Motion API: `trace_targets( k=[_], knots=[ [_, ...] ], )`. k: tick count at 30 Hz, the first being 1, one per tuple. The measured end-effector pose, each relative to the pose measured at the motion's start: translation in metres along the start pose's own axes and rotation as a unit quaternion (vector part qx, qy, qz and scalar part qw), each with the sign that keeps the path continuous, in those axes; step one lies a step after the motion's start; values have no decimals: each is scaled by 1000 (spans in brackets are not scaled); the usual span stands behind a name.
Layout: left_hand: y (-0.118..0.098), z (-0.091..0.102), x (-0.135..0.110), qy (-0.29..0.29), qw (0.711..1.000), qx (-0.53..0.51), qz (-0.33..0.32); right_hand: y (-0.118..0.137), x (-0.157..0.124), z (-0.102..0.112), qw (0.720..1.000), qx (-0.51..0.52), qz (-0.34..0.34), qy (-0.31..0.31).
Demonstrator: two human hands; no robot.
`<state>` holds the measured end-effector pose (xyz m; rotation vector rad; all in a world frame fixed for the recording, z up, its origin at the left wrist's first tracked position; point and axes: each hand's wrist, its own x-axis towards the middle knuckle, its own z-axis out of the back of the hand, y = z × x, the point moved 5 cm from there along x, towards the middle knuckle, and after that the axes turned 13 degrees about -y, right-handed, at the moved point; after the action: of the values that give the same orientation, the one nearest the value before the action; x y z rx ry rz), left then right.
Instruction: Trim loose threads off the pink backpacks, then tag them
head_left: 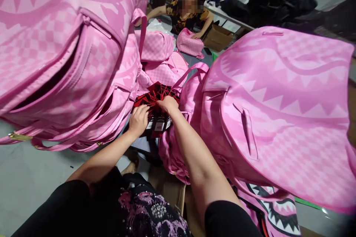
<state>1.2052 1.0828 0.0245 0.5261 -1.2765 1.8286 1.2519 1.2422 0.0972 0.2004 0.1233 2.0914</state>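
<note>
A bunch of black and red hang tags (159, 126) with thin red strings (160, 96) lies between the pink backpacks, in the middle of the head view. My left hand (138, 120) is at the near left side of the bunch, its fingers curled together against the tags. Reaching over from the right, my right hand (168, 104) has its fingers closed among the red strings. Its fingertips are partly hidden, so the exact number of strings held does not show.
Large pink backpacks rise on the left (102, 52) and the right (278, 107). Smaller pink bags (155, 46) lie behind the tags. Across the table, a person (189, 11) touches a pink pouch (190, 42). A cardboard box (218, 37) stands beside them.
</note>
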Motion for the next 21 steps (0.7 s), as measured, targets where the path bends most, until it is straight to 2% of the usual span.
trace_targets(
  k=[3, 5, 7, 9, 11, 12, 14, 17, 19, 21],
  knots=[
    [9, -20, 21, 83, 986, 144, 26, 0, -5, -2, 1000, 13, 10, -10],
    [13, -25, 26, 135, 973, 185, 18, 6, -13, 0, 1000, 8, 20, -23],
    [13, -21, 26, 160, 966, 201, 6, 19, -20, 6, 997, -10, 64, -44],
    [13, -10, 24, 172, 962, 213, 11, 36, -26, 12, 987, -29, 149, -55],
    [12, 1, 22, 184, 955, 230, 30, 48, -26, 13, 974, -49, 217, -41],
    [12, 4, 22, 191, 952, 237, 35, 49, -23, 12, 972, -58, 227, -28],
    [12, 3, 25, 201, 946, 250, 34, 43, -11, 6, 977, -74, 200, -9],
    [13, -13, 33, 226, 940, 256, 16, 27, -1, -3, 987, -94, 129, -23],
    [15, -26, 38, 236, 939, 249, 11, 20, -9, -4, 985, -100, 107, -88],
    [17, -31, 42, 221, 946, 238, 7, 21, -35, -3, 968, -65, 131, -205]
  ],
)
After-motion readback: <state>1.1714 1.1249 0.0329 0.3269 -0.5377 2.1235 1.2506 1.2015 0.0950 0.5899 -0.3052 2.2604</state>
